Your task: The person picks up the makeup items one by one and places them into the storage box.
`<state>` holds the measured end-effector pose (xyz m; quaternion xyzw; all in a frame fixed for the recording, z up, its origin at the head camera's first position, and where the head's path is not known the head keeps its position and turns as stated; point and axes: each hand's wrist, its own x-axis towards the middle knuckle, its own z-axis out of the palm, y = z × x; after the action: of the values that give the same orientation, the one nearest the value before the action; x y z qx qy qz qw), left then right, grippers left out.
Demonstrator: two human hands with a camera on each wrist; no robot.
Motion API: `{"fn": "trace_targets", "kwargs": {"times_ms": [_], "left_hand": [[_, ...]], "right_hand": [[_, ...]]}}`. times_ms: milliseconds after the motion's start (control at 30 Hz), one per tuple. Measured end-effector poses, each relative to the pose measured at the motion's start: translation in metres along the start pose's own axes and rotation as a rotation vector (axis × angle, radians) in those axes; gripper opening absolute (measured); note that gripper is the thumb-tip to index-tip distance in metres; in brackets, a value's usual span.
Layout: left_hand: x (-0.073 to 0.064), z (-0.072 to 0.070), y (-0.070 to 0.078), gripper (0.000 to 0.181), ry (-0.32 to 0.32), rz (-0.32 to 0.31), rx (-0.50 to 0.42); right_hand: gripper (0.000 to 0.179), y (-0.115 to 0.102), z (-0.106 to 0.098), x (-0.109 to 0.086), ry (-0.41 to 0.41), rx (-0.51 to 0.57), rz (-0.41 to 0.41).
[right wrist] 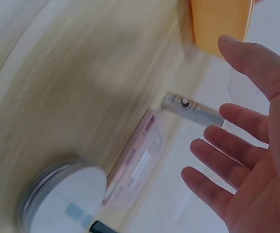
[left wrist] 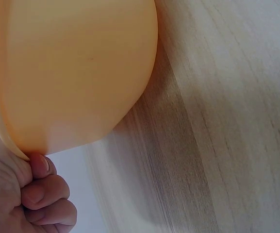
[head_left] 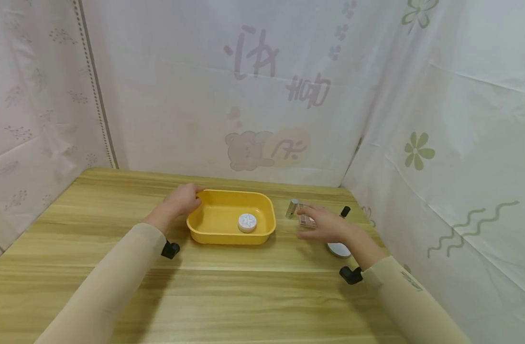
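Note:
My left hand [head_left: 182, 199] pinches the rim of a yellow plastic basin [head_left: 232, 238] at its back left corner. The left wrist view shows the thumb and curled fingers at that rim [left wrist: 6, 138]. Inside the basin sits a round white case [head_left: 247, 222] with a star pattern. My right hand [head_left: 324, 224] hovers over an eyeshadow palette [right wrist: 135, 160], fingers spread and holding nothing. Just beyond the fingertips stands a small silver tube [right wrist: 192, 109]. Partly hidden under the right wrist is a round white-topped tin [right wrist: 69, 201].
A black-capped small bottle [head_left: 345, 211] stands behind the right hand. Wood-grain table [head_left: 245, 301] extends in front of the basin. Patterned white cloth [head_left: 176, 105] hangs along the back and both sides. A black wrist mount [head_left: 351, 275] juts below the right forearm.

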<state>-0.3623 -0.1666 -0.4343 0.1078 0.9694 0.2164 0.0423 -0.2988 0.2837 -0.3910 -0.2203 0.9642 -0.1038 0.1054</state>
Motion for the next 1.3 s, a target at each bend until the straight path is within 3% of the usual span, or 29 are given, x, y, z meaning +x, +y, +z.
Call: {"fn": "trace_targets", "kwargs": {"times_ms": [767, 1000, 1300], "left_hand": [[-0.003, -0.002, 0.002, 0.055, -0.025, -0.012, 0.007], [-0.004, -0.001, 0.005, 0.055, -0.031, -0.011, 0.003], [-0.002, -0.001, 0.002, 0.055, -0.029, -0.008, 0.006]], "right_hand": [[0.077, 0.060, 0.018, -0.033, 0.003, 0.057, 0.089], [0.067, 0.067, 0.021, -0.043, 0.022, -0.007, 0.084], [0.072, 0.074, 0.021, -0.049, 0.008, 0.038, 0.112]]}}
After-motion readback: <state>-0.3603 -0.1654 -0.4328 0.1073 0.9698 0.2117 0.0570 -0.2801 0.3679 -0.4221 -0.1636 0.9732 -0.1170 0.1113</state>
